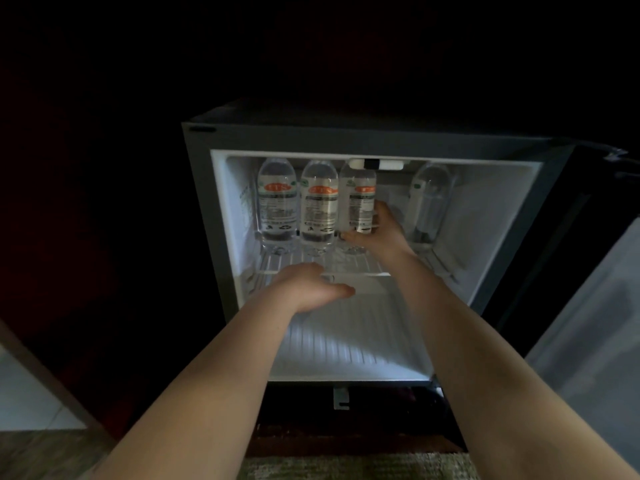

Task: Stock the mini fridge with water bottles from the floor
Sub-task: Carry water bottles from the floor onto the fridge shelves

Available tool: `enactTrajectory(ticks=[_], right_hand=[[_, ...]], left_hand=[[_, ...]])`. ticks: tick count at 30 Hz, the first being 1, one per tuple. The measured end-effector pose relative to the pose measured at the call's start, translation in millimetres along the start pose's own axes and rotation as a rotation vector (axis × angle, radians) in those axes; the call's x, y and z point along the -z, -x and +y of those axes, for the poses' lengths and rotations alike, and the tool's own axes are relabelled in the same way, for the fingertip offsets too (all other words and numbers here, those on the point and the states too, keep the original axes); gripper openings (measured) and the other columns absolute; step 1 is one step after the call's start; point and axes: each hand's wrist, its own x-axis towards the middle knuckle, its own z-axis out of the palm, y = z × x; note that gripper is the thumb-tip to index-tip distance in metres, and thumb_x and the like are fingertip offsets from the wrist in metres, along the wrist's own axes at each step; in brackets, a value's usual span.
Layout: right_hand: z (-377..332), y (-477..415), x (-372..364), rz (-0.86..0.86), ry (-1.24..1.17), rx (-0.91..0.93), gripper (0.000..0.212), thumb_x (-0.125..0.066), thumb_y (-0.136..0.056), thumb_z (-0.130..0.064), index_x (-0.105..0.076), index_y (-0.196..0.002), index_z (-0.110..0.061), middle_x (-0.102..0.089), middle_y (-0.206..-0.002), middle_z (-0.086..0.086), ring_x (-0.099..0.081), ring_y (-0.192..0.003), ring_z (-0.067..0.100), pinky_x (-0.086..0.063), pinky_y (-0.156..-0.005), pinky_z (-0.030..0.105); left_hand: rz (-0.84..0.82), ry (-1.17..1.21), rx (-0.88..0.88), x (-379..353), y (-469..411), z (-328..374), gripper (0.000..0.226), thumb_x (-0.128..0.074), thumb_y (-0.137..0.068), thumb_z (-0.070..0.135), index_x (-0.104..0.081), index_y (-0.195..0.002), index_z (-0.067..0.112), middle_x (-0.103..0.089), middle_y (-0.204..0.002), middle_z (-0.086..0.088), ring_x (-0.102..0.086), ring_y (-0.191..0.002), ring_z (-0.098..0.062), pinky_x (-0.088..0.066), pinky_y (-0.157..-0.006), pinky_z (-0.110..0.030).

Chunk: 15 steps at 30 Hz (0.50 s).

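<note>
My right hand (377, 233) is wrapped round the lower half of a water bottle (358, 199), thumb across its front and fingers curled round the far side. The bottle stands upright on the wire shelf (349, 265) of the mini fridge (199, 188). Just to the left of my grip are two more labelled bottles (277, 202), shoulder to shoulder. The one I hold looks to be touching its neighbour. Off to the right of my hand, apart from the row, a fourth bottle (429, 202) stands near the back wall.

My left hand (308, 285) lies palm down below and nearer to me, thumb out to the side, fingertips at the shelf's front rail. I cannot tell whether they hook it.

I judge the step to be seating this bottle in line. To do it well I should keep it vertical, settle its base flat across the wires, nudge it snug against the row, then let go gently so nothing tips. No bottles on the floor are in view.
</note>
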Motion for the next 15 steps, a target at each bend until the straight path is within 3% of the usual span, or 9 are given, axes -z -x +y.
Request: enactTrajectory(ticks=[8, 12, 15], right_hand=[[2, 3, 4, -0.033, -0.009, -0.068, 0.087, -0.087, -0.064, -0.019, -0.038, -0.136, -0.012, -0.057, -0.131, 0.010, -0.059, -0.115, 0.025, -0.050, -0.097, 0.045], [-12, 11, 16, -0.034, 0.098, -0.136, 0.094, -0.084, -0.070, -0.026, -0.029, -0.145, -0.013, -0.046, -0.143, 0.012, -0.050, -0.127, 0.026, -0.044, -0.096, 0.030], [-24, 29, 25, 0.008, 0.207, -0.152, 0.074, -0.077, -0.077, -0.028, -0.041, -0.139, -0.012, -0.053, -0.136, 0.009, -0.053, -0.122, 0.025, -0.038, -0.081, 0.020]], left_hand=[[0.024, -0.028, -0.011, -1, 7, 3, 0.086, -0.056, -0.081, 0.063, -0.027, -0.149, 0.020, -0.026, -0.156, -0.003, -0.030, -0.140, -0.025, -0.030, -0.109, -0.035], [0.098, 0.119, -0.059, 2, 15, 10, 0.067, -0.058, -0.085, 0.053, -0.042, -0.141, 0.019, -0.044, -0.145, -0.004, -0.044, -0.130, -0.024, -0.035, -0.097, -0.028], [0.227, 0.147, -0.080, 11, 26, 18, 0.056, -0.058, -0.087, 0.046, -0.049, -0.134, 0.015, -0.053, -0.135, -0.005, -0.052, -0.119, -0.023, -0.037, -0.089, -0.029]])
